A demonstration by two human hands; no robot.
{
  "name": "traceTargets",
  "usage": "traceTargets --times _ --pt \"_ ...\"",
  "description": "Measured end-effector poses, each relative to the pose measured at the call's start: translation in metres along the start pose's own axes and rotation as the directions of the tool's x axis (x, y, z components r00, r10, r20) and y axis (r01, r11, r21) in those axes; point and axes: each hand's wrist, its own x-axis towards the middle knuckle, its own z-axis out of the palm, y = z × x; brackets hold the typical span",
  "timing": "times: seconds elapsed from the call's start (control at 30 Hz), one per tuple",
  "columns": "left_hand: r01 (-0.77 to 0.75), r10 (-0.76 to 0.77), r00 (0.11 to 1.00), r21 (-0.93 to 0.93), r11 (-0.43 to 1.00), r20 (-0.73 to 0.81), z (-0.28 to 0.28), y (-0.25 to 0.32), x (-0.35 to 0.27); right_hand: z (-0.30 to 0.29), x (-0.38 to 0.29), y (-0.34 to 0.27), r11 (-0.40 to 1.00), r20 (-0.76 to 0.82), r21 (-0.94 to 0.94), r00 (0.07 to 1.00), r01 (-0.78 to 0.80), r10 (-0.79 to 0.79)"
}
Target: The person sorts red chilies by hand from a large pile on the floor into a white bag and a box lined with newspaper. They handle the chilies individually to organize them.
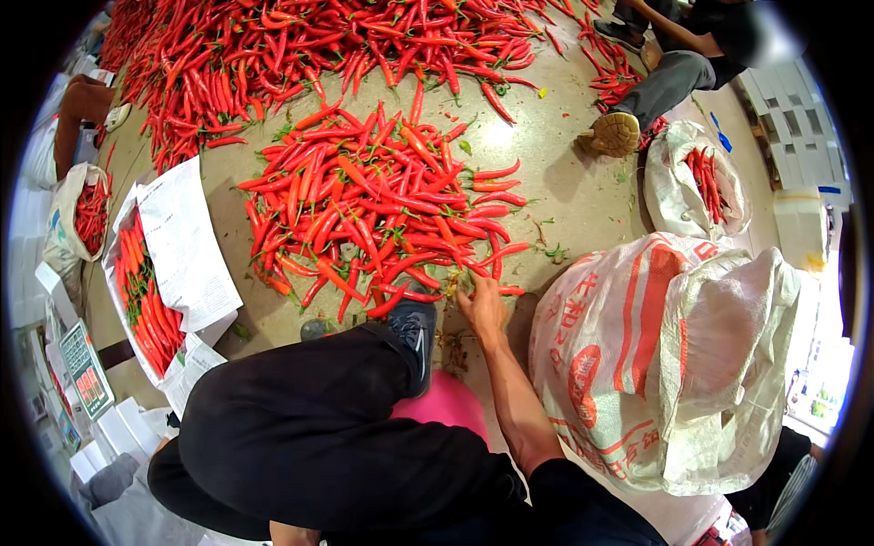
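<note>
A pile of red chili peppers [369, 205] with green stems lies on the concrete floor before me. My right hand [483, 307] reaches down at the pile's near right edge, beside a pepper [511, 290]; its fingertips are partly hidden, so I cannot tell whether it grips anything. Of my left arm only a bit of forearm shows at the bottom edge; the left hand is out of view. On the left, a paper-lined box [113, 286] holds peppers laid lengthwise, with a printed sheet [188, 239] folded over its side. My shoe [410, 334] touches the pile's near edge.
A large white woven sack [614, 355] with red printing stands close on the right. Beyond it are a smaller sack [662, 191] with peppers and a seated person [669, 82]. A bigger chili heap [307, 41] spreads across the top. Another pepper sack [65, 239] stands far left.
</note>
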Motion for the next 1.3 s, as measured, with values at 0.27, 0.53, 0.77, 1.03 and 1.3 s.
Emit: traceTargets --times 0.27,0.53,0.77,1.03,1.3 --pt "0.016 -0.015 1.0 -0.045 0.999 0.025 0.005 -0.005 -0.001 0.033 -0.051 0.063 0.908 0.613 -0.39 0.779 0.152 0.132" --pt "0.013 -0.013 1.0 -0.067 0.998 -0.001 -0.011 -0.006 -0.002 -0.024 -0.014 -0.041 0.975 0.336 0.044 0.922 -0.218 0.191" --pt "0.03 -0.032 0.999 -0.105 0.994 -0.02 -0.017 -0.013 -0.002 0.025 0.083 -0.066 0.19 0.586 0.693 0.696 -0.696 0.414" --pt "0.11 -0.13 0.984 -0.156 0.982 -0.125 -0.064 -0.048 0.005 0.018 0.062 -0.068 0.117 0.468 0.81 0.754 -0.574 0.46" --pt "0.058 -0.062 0.998 -0.262 0.963 -0.006 -0.018 -0.028 0.013 -0.032 -0.017 -0.068 0.03 0.494 0.852 0.821 -0.523 0.285"
